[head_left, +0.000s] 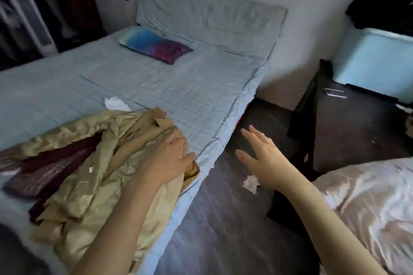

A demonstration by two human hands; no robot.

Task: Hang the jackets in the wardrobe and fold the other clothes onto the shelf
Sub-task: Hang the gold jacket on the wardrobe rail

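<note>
Left hand point(172, 158) laid on tan jacket point(93, 163), fingers curled into the cloth near the bed point(156, 87) edge: grip apparently closing on the fabric. Right hand point(261, 158) open, fingers spread, holding nothing, out over the floor point(223, 219) beside the bed. Jacket crumpled at near corner of bed, over a maroon garment point(51, 169). Step judged: gathering the jacket for hanging. Next move calls for lifting it free, finding collar or shoulders. Around: pillow point(154, 44), white scrap point(116, 104) on bed, crumpled paper point(251, 183) on floor, dark cabinet point(348, 131) to the right, satin cloth point(368, 203) nearest. Wardrobe not clearly identifiable.
</note>
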